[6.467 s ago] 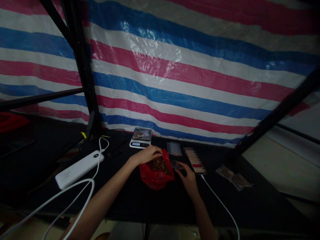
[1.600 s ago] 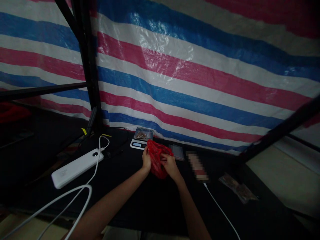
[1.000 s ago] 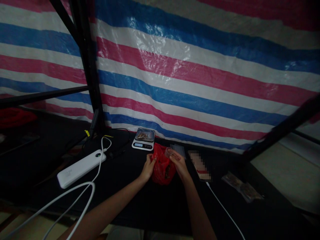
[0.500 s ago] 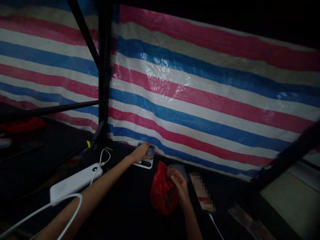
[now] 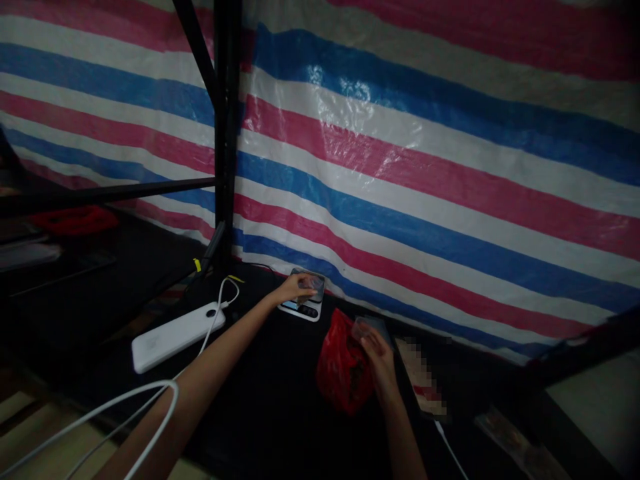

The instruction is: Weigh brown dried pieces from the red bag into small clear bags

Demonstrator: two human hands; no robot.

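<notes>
My left hand is over a small white digital scale, fingers pinched together above its dark plate. A small brownish bit shows under the fingertips, too small and dim to name. My right hand has its fingers closed on a small clear plastic bag, held at the mouth of a red plastic bag. Dark brown bits show inside the red bag's opening. Behind the right hand lies a flat, greyish clear packet.
A white power bank with a white cable lies to the left, the cable looping near my left forearm. A phone on a cable is at right, with clear packets beyond. A black post and striped sheeting stand behind.
The whole view has shifted, so things sit further right and higher. My left hand has drawn its fingers together over the scale, and a brownish bit now shows there. The right hand keeps its hold.
</notes>
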